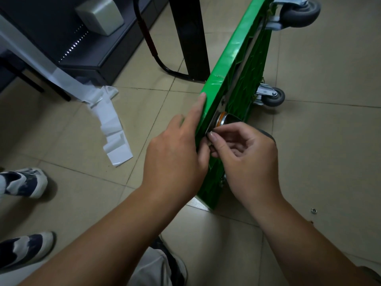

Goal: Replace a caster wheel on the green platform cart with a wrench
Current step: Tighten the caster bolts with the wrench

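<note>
With the green platform cart (218, 83) tipped on edge, the left hand (175, 153) braces its deck while the right hand (245, 153) pinches a fastener at the caster plate (214, 120), a loose nut (313, 211) at 4 o'clock, so wrench tightening seems left.

Glossy green plastic platform cart (228, 58), ribbed on its underside, standing on smooth, faintly shiny beige floor tiles (329, 141). On the cart's right side, matt grey rubber wheels (301, 11) in bright metal brackets. Left of the cart, creased glossy white paper (111, 129).
</note>
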